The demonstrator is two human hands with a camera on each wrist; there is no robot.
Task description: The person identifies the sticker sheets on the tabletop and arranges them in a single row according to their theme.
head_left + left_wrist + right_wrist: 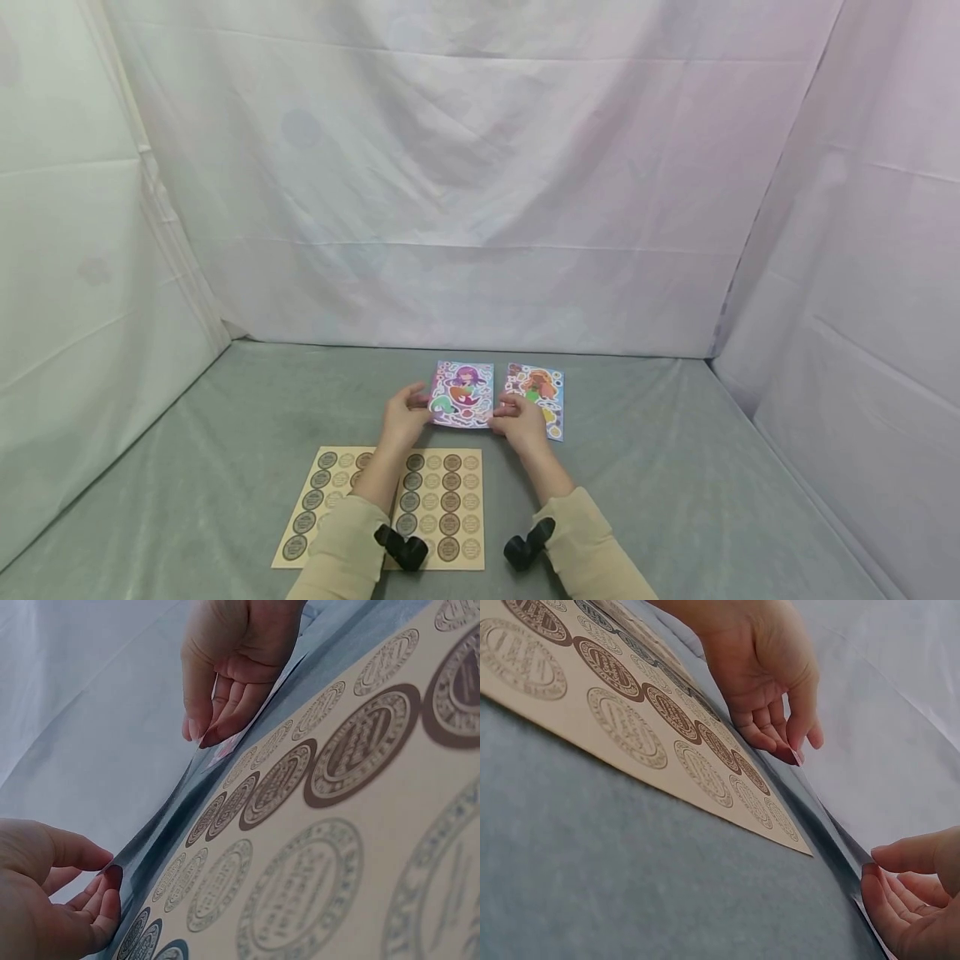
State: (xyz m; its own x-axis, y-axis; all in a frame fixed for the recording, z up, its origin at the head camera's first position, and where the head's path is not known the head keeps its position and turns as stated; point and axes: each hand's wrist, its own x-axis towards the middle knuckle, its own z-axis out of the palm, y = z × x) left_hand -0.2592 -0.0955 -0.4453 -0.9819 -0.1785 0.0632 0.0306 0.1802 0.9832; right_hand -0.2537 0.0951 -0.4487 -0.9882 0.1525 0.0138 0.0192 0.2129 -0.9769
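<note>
A sticker sheet with a purple-haired mermaid (462, 395) is held up at its two sides. My left hand (403, 418) pinches its left edge between thumb and fingers, and my right hand (522, 425) pinches the lower right edge. From the left wrist view the sheet appears nearly edge-on, as a thin line between the left hand (60, 889) and the right hand (236, 667). Just right of it lies a second sticker sheet with an orange-haired mermaid (555, 393), partly covered by my right hand.
Two tan sheets of round labels lie side by side nearer to me: the left sheet (311, 540) and the right sheet (441, 512). My left forearm crosses above them. Grey cloth (675, 483) covers the table, and white curtains (450, 167) enclose its back and sides.
</note>
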